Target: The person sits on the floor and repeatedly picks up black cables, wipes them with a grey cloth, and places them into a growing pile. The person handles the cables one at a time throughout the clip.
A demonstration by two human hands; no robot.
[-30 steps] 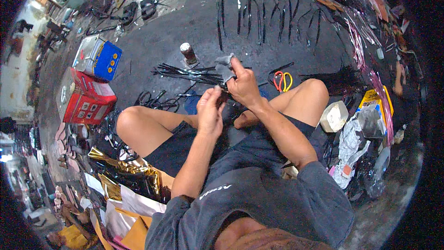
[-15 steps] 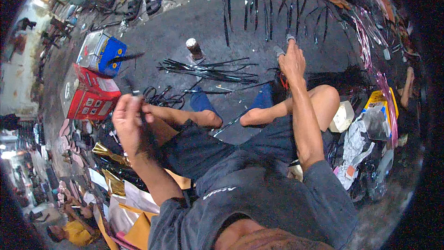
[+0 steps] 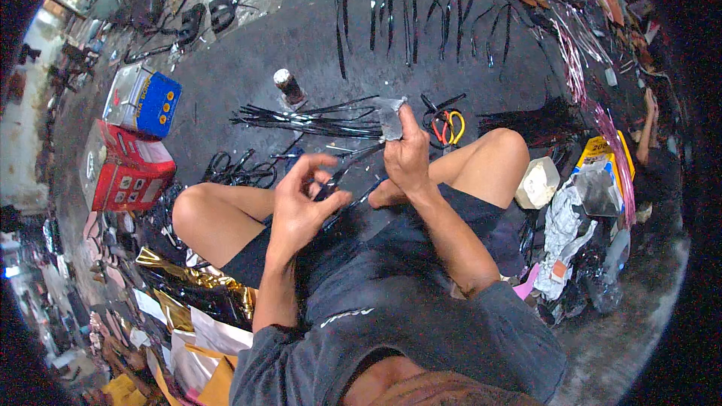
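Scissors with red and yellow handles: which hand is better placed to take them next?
Probably the right hand: though it holds a grey scrap, it is nearer the scissors. The left hand is farther off.

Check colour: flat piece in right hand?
Flat piece is grey; head view shows it best.

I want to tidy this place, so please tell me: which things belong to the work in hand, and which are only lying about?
Likely part of the work:
grey cloth in the right hand;
black strip by the left hand;
bundle of strips on the floor;
perhaps scissors.

Probably just lying about:
red box;
blue tin;
gold foil;
crumpled paper.
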